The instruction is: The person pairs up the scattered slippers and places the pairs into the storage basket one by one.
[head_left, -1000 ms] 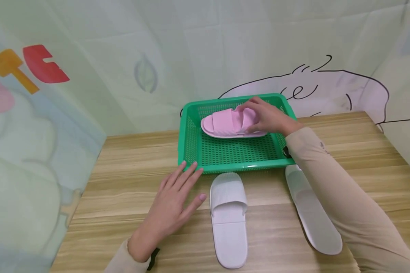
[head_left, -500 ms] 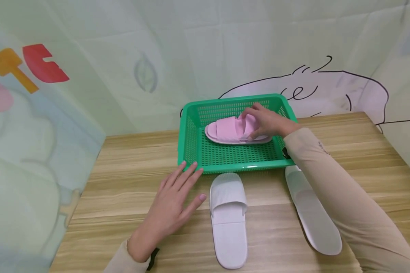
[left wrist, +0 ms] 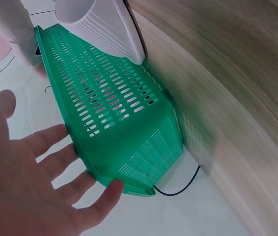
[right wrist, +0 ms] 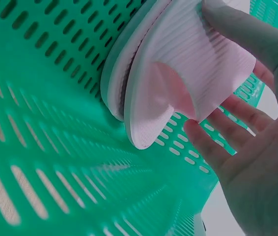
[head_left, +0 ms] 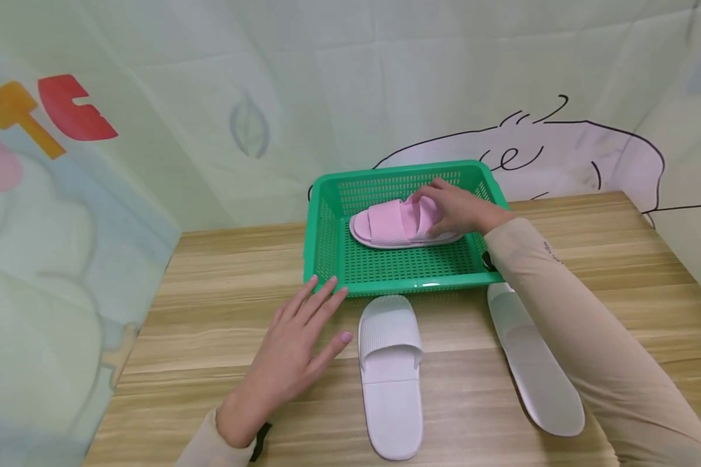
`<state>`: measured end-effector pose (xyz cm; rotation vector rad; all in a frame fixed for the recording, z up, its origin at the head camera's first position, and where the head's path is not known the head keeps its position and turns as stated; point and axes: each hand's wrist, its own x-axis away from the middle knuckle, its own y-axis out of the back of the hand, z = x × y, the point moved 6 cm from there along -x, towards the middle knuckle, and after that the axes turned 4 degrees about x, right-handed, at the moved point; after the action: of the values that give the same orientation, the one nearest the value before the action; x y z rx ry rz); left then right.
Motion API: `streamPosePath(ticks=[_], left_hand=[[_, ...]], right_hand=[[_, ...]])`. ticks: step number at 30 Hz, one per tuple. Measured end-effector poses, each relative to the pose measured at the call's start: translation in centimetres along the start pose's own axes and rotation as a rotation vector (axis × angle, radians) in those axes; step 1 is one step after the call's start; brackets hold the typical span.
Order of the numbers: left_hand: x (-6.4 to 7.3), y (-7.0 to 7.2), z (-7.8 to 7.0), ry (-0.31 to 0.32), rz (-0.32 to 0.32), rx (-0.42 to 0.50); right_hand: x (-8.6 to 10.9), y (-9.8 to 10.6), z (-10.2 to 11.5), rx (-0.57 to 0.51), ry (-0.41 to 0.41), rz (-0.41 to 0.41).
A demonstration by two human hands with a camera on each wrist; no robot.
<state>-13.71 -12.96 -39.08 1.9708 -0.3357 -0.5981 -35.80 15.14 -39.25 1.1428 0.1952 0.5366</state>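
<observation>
Two pink slippers (head_left: 385, 224), stacked in opposite directions, lie inside the green plastic basket (head_left: 420, 284). My right hand (head_left: 458, 206) spans the strap at their right end. In the right wrist view, the thumb presses the near side of the ribbed pink strap (right wrist: 198, 64) and the other fingers reach round its far side. My left hand (head_left: 289, 347) lies with straight, spread fingers at the basket's front left corner. The left wrist view has its fingertips against the basket rim (left wrist: 72, 132). A white slipper (head_left: 393, 383) stands toe toward the basket, just right of the left hand.
A second white slipper (head_left: 534, 363) lies slanted on the wooden table (head_left: 228, 285), partly under the right forearm (head_left: 584, 337). Behind the basket rises a printed cloth backdrop (head_left: 304, 97) with cartoon drawings.
The right hand and the pink slippers have come down and slightly toward the front in the basket, then stayed almost still for the last half second. The left hand has stayed put.
</observation>
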Motion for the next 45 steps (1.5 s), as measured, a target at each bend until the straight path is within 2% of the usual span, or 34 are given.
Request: streamPosePath(ticks=[12, 16, 29, 37, 39, 45], left_hand=[[-0.1, -0.1, -0.1, 0.018, 0.028, 0.009], [-0.2, -0.1, -0.1, 0.016, 0.029, 0.013], [-0.1, 0.0, -0.1, 0.02, 0.03, 0.012], [-0.1, 0.2, -0.1, 0.038, 0.04, 0.005], [-0.1, 0.2, 0.0, 0.04, 0.041, 0.005], [-0.1, 0.1, -0.1, 0.038, 0.039, 0.004]], right_hand=[[-0.1, -0.2, -0.3, 0.014, -0.038, 0.03], [0.0, 0.0, -0.2, 0.013, -0.008, 0.015], [1.1, 2.9, 0.9, -0.076, 0.138, -0.142], [2.6, 6.2, 2.1, -0.242, 0.175, -0.288], [3.2, 7.1, 2.7, -0.243, 0.194, -0.321], [5.7, 9.2, 4.3, -0.151, 0.247, -0.389]])
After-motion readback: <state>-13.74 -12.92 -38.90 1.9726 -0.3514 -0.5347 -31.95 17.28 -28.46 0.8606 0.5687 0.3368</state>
